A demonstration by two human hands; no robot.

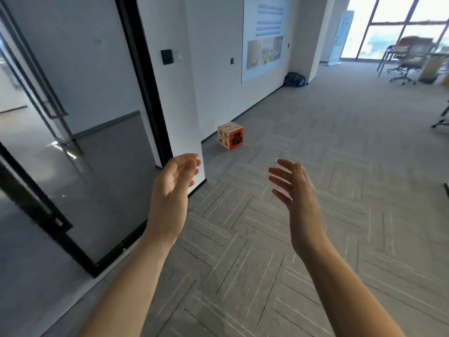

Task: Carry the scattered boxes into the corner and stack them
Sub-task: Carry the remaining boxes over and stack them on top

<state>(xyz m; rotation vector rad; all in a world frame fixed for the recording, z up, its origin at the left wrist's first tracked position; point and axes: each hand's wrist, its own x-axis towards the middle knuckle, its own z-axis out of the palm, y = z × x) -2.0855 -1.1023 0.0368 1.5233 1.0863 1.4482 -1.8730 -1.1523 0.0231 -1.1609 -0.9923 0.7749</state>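
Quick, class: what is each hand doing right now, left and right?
Left hand: open, fingers relaxed, holding nothing.
Right hand: open, fingers spread, holding nothing.

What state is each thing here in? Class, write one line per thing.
left hand: open, holding nothing.
right hand: open, fingers spread, holding nothing.
box: sitting on the floor by the wall, untouched.
office chair: upright, unoccupied.
dark bag: slumped on the floor against the wall.

Single head-worn view, facing forward and down, carpet floor ahead
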